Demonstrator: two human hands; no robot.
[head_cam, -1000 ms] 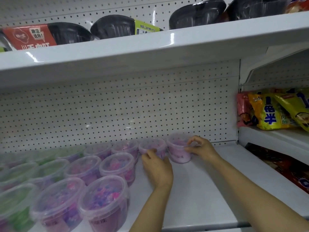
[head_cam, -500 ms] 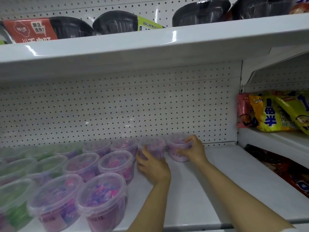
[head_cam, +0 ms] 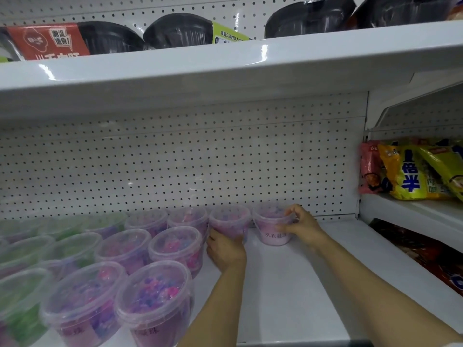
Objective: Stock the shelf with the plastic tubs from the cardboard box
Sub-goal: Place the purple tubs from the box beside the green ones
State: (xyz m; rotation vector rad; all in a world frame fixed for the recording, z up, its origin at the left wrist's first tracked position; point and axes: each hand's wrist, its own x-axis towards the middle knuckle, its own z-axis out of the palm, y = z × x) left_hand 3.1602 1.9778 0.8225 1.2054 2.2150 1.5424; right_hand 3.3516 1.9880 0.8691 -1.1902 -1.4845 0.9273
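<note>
Tubs first: 2 pink plastic tubs sit at the very back of the shelf [head_cam: 288,284], right up against the pegboard back panel [head_cam: 200,159]. My right hand [head_cam: 302,225] is curled round the right tub [head_cam: 271,225], fingers over its rim and thumb on the side wall, so I'd guess it's getting nudged into line. My left hand [head_cam: 225,249] cups the front of the left tub [head_cam: 229,222], fingers wrapped on the lower wall, probably steadying it so the row closes up tight. Both tubs stand upright, lids on, near each other but with a small gap between.

Left of them the rows of pink tubs [head_cam: 175,246] run toward the front edge, and green tubs [head_cam: 27,249] fill the far left. Black bowls [head_cam: 180,31] sit on the upper shelf, snack bags [head_cam: 411,171] in the next bay. No cardboard box in view.
</note>
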